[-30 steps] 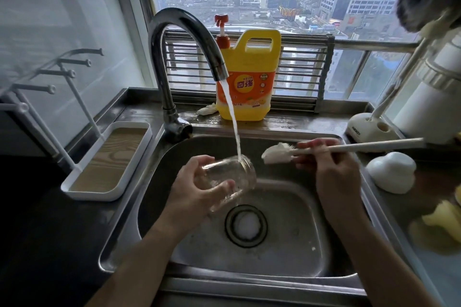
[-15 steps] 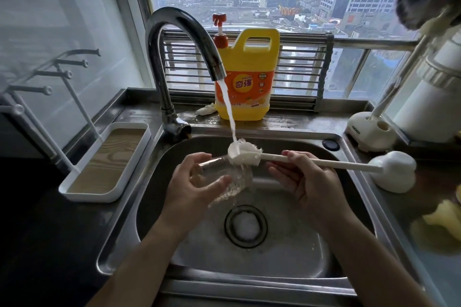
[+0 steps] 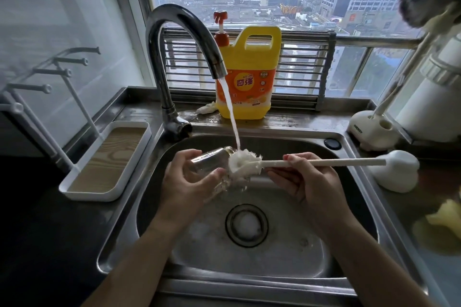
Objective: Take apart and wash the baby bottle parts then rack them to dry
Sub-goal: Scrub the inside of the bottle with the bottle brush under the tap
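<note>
left hand [image 3: 189,179] grips the clear glass bottle [image 3: 212,161], right hand [image 3: 301,177] pinches the white long-handled brush [image 3: 245,164]; feed bristles straight into the mouth under the stream

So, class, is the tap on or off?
On. A stream of water runs from the tap down onto the brush at the mouth of the bottle.

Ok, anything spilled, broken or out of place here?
Nothing plainly broken or spilled. Left hand holds the glass bottle on its side, right hand the brush at its mouth, under the tap stream. Only oddment: a crumpled white scrap beside the detergent jug.
</note>
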